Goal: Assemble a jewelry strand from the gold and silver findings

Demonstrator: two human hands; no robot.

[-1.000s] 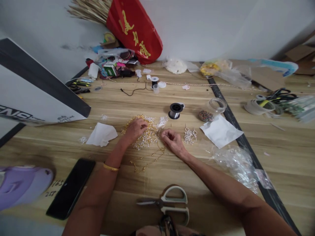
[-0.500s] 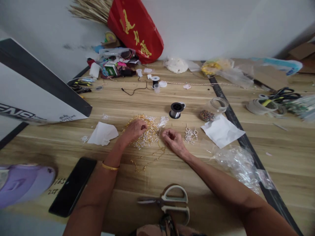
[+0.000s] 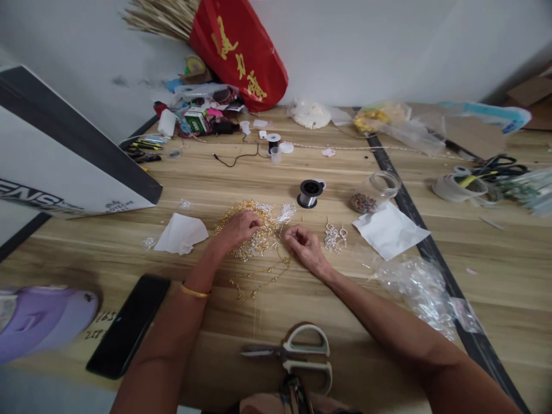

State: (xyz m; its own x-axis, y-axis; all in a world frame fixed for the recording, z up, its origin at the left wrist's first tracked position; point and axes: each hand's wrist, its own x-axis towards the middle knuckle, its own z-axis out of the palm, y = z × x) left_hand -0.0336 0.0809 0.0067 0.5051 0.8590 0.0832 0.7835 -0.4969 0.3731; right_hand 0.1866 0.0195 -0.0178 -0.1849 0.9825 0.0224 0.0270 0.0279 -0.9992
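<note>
My left hand [image 3: 236, 230] rests on a pile of small gold and silver beaded pieces [image 3: 263, 230] on the wooden table, its fingers curled into the pile. Just right of the pile lies my right hand [image 3: 304, 247], fingers pinched together on something too small to make out. A gold beaded strand [image 3: 259, 282] trails from the pile toward me. A small cluster of silver pieces [image 3: 334, 237] lies just right of my right hand.
Scissors [image 3: 297, 357] lie at the near edge, a black phone [image 3: 129, 325] near left. A spool of wire [image 3: 309, 192], a bead jar [image 3: 373, 192], white paper [image 3: 390, 230], a tissue [image 3: 181, 234], crumpled plastic [image 3: 420, 287] and a black-and-white box [image 3: 64, 167] surround the work spot.
The view has shifted slightly; both hands stay in the same places, with only small finger movement of the left hand in the pile.
</note>
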